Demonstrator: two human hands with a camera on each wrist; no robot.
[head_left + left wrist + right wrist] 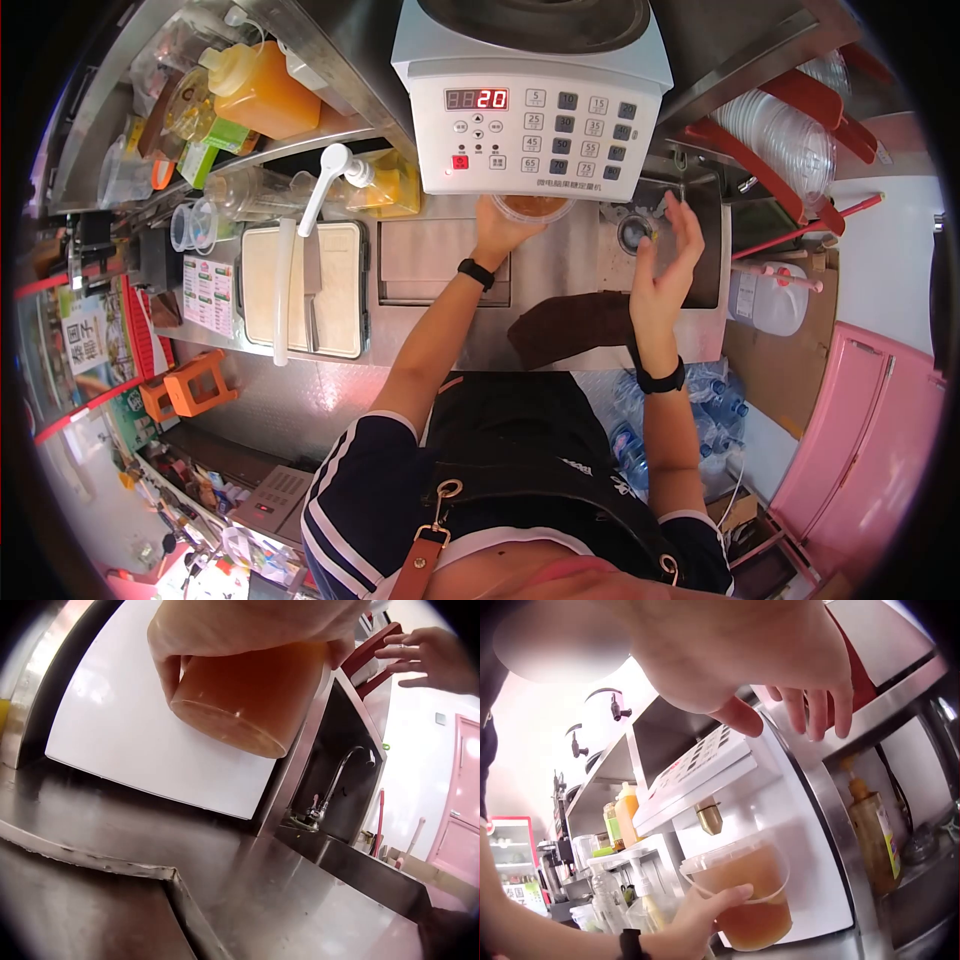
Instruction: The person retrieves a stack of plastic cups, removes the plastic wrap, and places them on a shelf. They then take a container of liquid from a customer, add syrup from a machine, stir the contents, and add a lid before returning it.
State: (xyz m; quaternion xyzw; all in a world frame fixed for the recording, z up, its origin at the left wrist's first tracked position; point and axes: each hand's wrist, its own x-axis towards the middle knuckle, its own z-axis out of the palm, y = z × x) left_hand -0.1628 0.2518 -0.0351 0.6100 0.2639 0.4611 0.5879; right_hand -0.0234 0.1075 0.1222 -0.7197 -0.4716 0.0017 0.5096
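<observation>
My left hand (500, 240) grips a clear plastic bucket (744, 904) of amber drink by its side, tilted slightly in the right wrist view. A thin white handle hangs across its front. The bucket is under the brass nozzle (709, 817) of a white syrup dispenser (600, 185), whose red display reads 20. In the left wrist view the bucket's base (225, 727) shows above the steel counter (210, 832). My right hand (668, 280) is raised to the right of the dispenser near the sink, fingers extended and apart, holding nothing.
A brown cloth (575, 330) lies at the counter's front edge. Left of it are a cutting board (342, 290) with a knife (311, 300) and a white-pump bottle (395, 190). A sink (708, 285) is on the right, with clear lids (775, 145) in a red rack above.
</observation>
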